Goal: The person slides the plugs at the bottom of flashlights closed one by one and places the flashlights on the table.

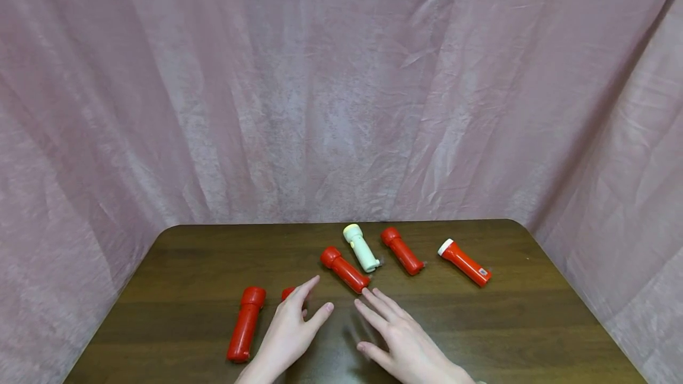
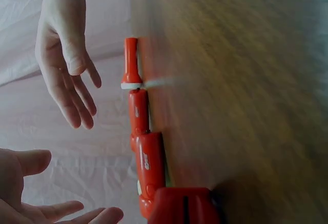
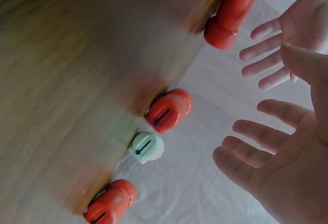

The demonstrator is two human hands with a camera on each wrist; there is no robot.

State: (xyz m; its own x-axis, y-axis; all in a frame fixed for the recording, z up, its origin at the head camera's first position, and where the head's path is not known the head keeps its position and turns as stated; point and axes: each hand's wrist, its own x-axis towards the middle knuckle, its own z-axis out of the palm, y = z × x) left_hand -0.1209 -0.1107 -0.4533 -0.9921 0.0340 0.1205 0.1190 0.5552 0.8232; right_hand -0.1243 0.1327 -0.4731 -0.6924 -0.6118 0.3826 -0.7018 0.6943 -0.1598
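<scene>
Several toy flashlights lie on a dark wooden table [image 1: 181, 265]. My left hand [image 1: 309, 308] hovers open, palm down, over a red flashlight [image 1: 288, 293] that it mostly hides. Left of it lies another red flashlight [image 1: 246, 323]. My right hand [image 1: 376, 323] is open with straight fingers, its tips just short of the middle red flashlight [image 1: 345, 269]. Neither hand holds anything. In the right wrist view the right hand [image 3: 266, 152] faces the left hand [image 3: 282, 39] with spread fingers.
Farther back lie a pale green flashlight [image 1: 361, 248], a red one [image 1: 402, 250] and a red one with a white head [image 1: 464, 262]. A pink cloth [image 1: 341, 88] hangs behind and around the table.
</scene>
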